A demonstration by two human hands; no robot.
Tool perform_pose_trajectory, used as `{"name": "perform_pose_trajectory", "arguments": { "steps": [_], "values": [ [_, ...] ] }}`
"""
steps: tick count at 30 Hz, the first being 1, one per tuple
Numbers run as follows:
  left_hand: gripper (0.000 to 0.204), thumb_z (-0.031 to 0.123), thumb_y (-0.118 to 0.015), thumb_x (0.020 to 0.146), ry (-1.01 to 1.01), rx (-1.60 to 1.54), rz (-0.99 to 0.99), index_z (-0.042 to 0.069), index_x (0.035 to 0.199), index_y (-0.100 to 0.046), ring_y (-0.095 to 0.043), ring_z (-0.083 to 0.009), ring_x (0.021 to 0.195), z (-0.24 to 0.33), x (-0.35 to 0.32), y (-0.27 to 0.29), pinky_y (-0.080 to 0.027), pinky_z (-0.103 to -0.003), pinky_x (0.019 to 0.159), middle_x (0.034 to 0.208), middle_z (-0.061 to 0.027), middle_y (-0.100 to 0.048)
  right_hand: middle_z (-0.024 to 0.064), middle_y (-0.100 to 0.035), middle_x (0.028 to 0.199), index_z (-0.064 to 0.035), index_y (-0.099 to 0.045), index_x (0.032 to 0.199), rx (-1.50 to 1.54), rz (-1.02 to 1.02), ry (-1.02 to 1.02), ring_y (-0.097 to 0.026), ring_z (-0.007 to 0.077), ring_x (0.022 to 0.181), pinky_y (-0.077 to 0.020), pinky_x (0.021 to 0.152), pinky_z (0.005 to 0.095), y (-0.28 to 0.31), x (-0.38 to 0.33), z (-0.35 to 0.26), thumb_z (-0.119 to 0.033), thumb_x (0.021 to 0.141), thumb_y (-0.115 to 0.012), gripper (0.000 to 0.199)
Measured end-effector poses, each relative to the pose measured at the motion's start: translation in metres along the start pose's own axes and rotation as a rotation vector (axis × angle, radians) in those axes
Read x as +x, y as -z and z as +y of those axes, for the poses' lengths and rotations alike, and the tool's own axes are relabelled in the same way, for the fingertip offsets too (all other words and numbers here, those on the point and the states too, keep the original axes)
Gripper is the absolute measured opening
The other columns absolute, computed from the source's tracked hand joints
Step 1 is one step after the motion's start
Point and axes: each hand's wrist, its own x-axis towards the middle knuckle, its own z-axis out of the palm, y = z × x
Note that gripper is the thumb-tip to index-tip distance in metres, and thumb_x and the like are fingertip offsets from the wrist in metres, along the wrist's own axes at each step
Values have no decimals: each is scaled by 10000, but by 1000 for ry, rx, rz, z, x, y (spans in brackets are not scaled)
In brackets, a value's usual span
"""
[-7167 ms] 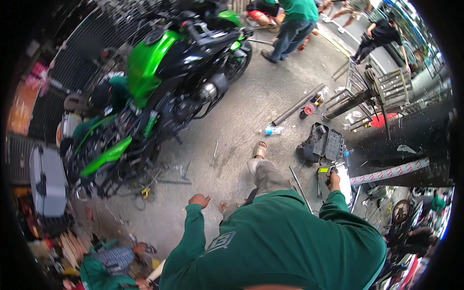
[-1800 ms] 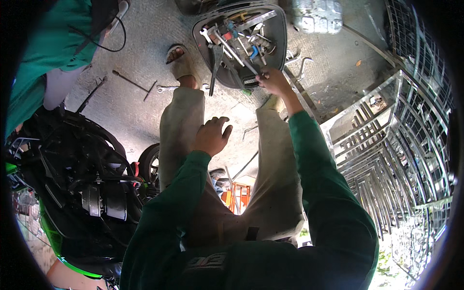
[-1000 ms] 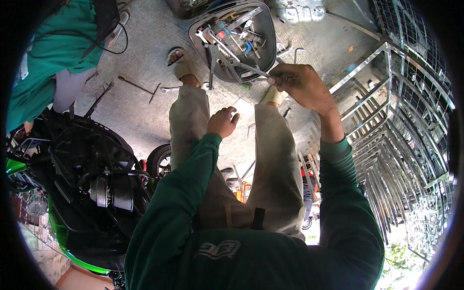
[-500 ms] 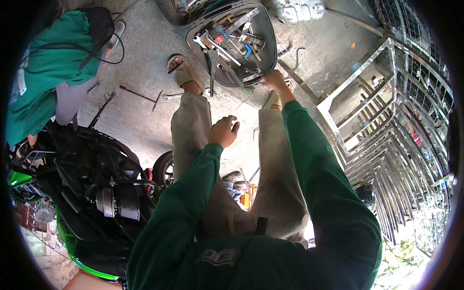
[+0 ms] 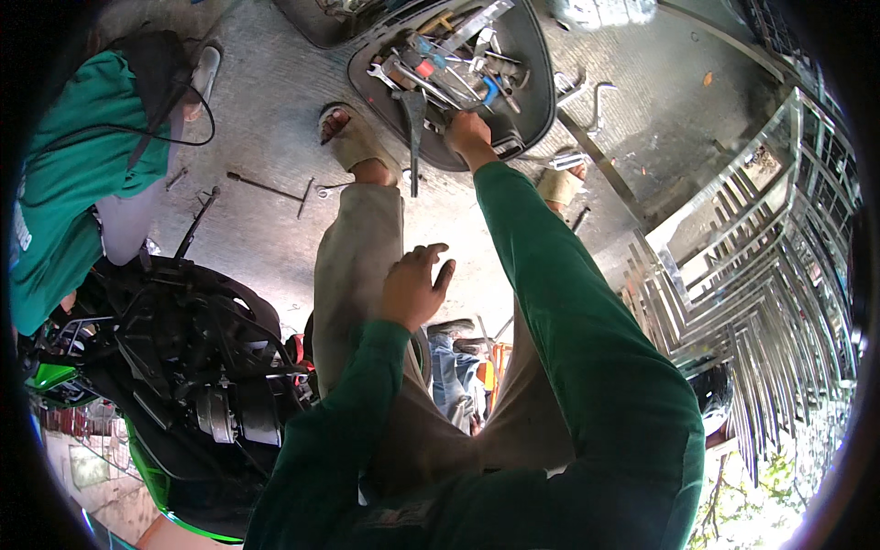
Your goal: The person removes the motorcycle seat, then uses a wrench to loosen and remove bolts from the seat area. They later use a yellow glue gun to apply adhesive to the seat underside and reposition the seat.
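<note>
An open dark tool case (image 5: 547, 96) heaped with hand tools lies on the floor ahead of me. My right hand (image 5: 469, 136) reaches over its near edge, knuckles up and fingers curled down among the tools; whatever they grip is hidden beneath the hand. Just left of it, a long dark tool (image 5: 415, 133) sticks out over the rim. An open-ended wrench (image 5: 382, 76) and a bent blue piece (image 5: 490, 90) show in the heap. My left hand (image 5: 415, 286) hovers near my left knee, holding nothing, its fingers loosely apart.
A motorcycle (image 5: 183, 367) stands at left, near a person in a green top (image 5: 96, 137). Shiny metal racks (image 5: 779, 275) fill the right. On the floor lie a T-handle wrench (image 5: 270, 186), a combination wrench (image 5: 332, 189) and bent tools (image 5: 598, 108).
My right hand has moved left from the case's near right corner to the tools inside. My right foot has shifted outward, and the view has moved slightly. The left hand stays empty.
</note>
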Motion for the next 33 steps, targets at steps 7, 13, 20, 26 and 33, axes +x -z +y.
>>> {"name": "perform_pose_trajectory", "arguments": {
  "steps": [7,13,20,26,33],
  "values": [
    [354,349,-616,1011,31,-114,-28,111,1274,-609,-680,-294,995,1,-2,42,-522,-457,864,1064,-109,-689,159,-754,1099,-91,-769,1087,-153,147,89,-730,332,1061,-592,894,464,-19,56,-10,-183,977,-570,245],
    [420,381,-637,998,-40,-122,42,104,1310,-587,-678,-301,990,0,-4,42,-532,-454,864,1048,-120,-682,217,-714,1178,-73,-732,1130,-214,-37,155,-690,398,1118,-569,937,497,2,51,-5,-265,912,-651,301],
    [380,385,-640,983,37,-109,74,113,1247,-613,-674,-327,943,-14,0,-5,-546,-472,817,987,-117,-699,249,-702,1188,-49,-682,1197,-89,-28,256,-690,430,1080,-553,916,531,51,-37,11,-292,953,-587,357],
    [317,329,-601,1013,-44,-173,307,110,1235,-657,-652,-370,1072,74,-37,-22,-520,-497,945,1145,-158,-679,79,-594,954,-39,-623,1159,1163,-601,129,-595,186,760,-500,608,354,135,-215,91,9,959,-615,206],
    [314,355,-599,981,-53,-279,728,146,1210,-652,-651,-381,1046,217,-196,-86,-531,-519,921,1131,-146,-664,167,-643,934,-15,-600,1207,-73,-42,757,-638,332,859,-539,742,409,285,-369,221,-159,1036,-524,236]
  ]
}}
